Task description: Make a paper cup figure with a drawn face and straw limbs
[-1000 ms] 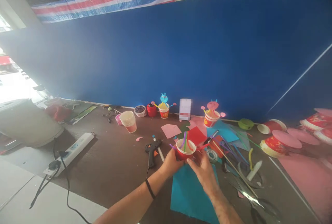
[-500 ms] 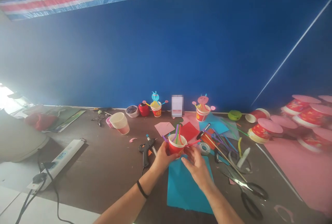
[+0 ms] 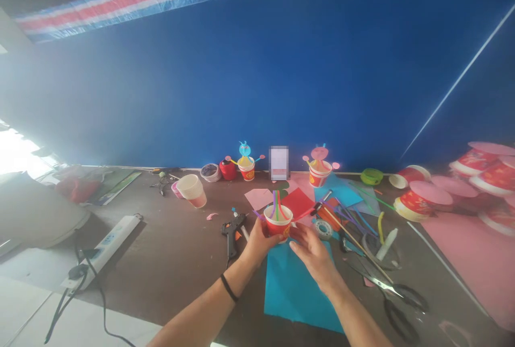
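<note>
My left hand (image 3: 257, 242) is closed around the left side of a red and white paper cup (image 3: 277, 224). Purple, green and red strips (image 3: 276, 205) stand up in the cup, and other thin strips stick out at its sides. By the cup's right side is my right hand (image 3: 314, 253), its fingers apart and thumb spread; whether the fingertips touch the cup I cannot tell. Beneath both hands lies a blue sheet (image 3: 298, 288). A black glue gun (image 3: 232, 234) rests left of the cup, and a tape roll (image 3: 323, 229) sits to its right.
Scissors (image 3: 390, 287), a wooden stick (image 3: 358, 242) and a white glue stick (image 3: 387, 245) lie at the right. Two cup figures (image 3: 246, 170) stand at the back. Stacked cups (image 3: 193, 191) and a power strip (image 3: 107, 250) are on the left; pink-topped cups (image 3: 426, 197) crowd the far right.
The view has shifted slightly, so the scene sits further right. My right hand is a little further from the cup. My left hand keeps its hold.
</note>
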Available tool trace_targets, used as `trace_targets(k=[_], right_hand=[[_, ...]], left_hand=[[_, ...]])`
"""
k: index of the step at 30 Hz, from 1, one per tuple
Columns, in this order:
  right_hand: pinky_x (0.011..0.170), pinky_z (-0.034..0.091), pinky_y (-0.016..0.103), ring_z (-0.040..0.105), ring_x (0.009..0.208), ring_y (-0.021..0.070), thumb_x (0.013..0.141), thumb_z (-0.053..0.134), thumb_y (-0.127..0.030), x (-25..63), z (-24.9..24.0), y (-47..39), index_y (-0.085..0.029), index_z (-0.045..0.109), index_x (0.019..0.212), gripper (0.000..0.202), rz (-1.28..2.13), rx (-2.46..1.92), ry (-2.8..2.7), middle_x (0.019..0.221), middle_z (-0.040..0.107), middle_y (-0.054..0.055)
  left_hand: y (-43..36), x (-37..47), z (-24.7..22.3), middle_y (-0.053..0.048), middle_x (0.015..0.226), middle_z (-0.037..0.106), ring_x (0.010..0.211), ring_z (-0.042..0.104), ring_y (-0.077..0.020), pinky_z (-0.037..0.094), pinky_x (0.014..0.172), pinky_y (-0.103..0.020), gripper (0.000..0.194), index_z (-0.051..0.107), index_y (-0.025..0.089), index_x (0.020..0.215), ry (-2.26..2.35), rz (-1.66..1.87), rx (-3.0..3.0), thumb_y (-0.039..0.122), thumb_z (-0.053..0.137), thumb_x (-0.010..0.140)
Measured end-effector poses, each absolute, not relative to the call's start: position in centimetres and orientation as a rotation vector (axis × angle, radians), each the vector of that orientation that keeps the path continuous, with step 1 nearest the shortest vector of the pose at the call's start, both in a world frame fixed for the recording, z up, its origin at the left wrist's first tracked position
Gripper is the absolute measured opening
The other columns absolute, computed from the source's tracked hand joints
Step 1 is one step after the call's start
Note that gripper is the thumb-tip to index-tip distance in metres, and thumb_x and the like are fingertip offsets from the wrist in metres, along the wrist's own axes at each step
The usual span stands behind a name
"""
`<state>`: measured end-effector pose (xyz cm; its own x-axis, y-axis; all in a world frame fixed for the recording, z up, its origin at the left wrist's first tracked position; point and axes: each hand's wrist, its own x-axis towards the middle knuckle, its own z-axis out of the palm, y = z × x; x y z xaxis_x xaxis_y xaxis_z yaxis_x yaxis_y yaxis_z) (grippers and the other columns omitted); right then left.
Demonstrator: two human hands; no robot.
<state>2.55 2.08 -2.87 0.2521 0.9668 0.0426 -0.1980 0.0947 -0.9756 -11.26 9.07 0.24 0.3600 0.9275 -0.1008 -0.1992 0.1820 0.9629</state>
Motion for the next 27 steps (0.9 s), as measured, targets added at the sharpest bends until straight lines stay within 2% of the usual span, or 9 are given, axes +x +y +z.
trace_targets(k=[6, 11, 15, 19, 24, 27], right_hand=[[0.09, 0.05, 0.044, 0.062, 0.106, 0.0282, 0.075, 0.068, -0.039, 4.0, -2.0, 0.4, -0.019, 0.055, 0.115, 0.046, 1.044, -1.231, -0.846, 0.112, 0.066, 0.013], [0.086, 0.05, 0.041, 0.064, 0.098, 0.0274, 0.075, 0.066, -0.047, 6.8, -1.4, -1.8, -0.018, 0.056, 0.111, 0.047, 0.944, -1.391, -0.746, 0.107, 0.066, 0.012], [0.083, 0.052, 0.039, 0.066, 0.09, 0.0247, 0.077, 0.064, -0.049, 8.4, -1.6, -3.0, -0.019, 0.055, 0.108, 0.044, 0.886, -1.489, -0.749, 0.1, 0.066, 0.01], [0.076, 0.053, 0.036, 0.066, 0.088, 0.0248, 0.079, 0.059, -0.048, 8.8, -1.9, -3.9, -0.017, 0.056, 0.106, 0.04, 0.792, -1.596, -0.862, 0.095, 0.067, 0.011], [0.074, 0.052, 0.036, 0.065, 0.081, 0.0224, 0.082, 0.054, -0.04, 8.7, -2.2, -4.5, -0.019, 0.058, 0.104, 0.031, 0.579, -1.838, -1.218, 0.094, 0.067, 0.008], [0.076, 0.051, 0.038, 0.064, 0.084, 0.0231, 0.083, 0.051, -0.038, 8.5, -2.3, -4.6, -0.021, 0.059, 0.103, 0.028, 0.463, -1.923, -1.368, 0.094, 0.067, 0.007]], left_hand=[[8.0, -11.8, 0.9, -0.013, 0.1, 0.067, 0.091, 0.064, -0.0243, 0.05, 0.077, -0.033, 0.051, 0.053, 0.012, 0.1, 0.959, 0.815, 1.142, 0.032, 0.08, 0.061], [6.4, -13.3, -0.2, -0.008, 0.088, 0.065, 0.069, 0.062, -0.0184, 0.043, 0.049, -0.023, 0.049, 0.05, 0.015, 0.092, 1.181, 0.627, 1.281, 0.049, 0.072, 0.066], [4.9, -14.0, -1.3, -0.007, 0.089, 0.063, 0.071, 0.06, -0.0177, 0.045, 0.056, -0.025, 0.052, 0.049, 0.016, 0.096, 1.238, 0.684, 1.381, 0.047, 0.074, 0.064], [4.2, -14.1, -2.0, -0.005, 0.087, 0.059, 0.068, 0.058, -0.0167, 0.045, 0.058, -0.027, 0.07, 0.045, 0.016, 0.115, 1.289, 0.745, 1.385, 0.046, 0.076, 0.06], [3.6, -14.5, -2.2, -0.004, 0.09, 0.055, 0.064, 0.055, -0.0145, 0.044, 0.057, -0.027, 0.095, 0.021, 0.015, 0.139, 1.331, 0.736, 1.451, 0.05, 0.07, 0.066], [3.0, -14.9, -1.7, -0.005, 0.093, 0.055, 0.065, 0.054, -0.0149, 0.045, 0.059, -0.028, 0.098, 0.01, 0.013, 0.143, 1.346, 0.664, 1.56, 0.052, 0.065, 0.071]])
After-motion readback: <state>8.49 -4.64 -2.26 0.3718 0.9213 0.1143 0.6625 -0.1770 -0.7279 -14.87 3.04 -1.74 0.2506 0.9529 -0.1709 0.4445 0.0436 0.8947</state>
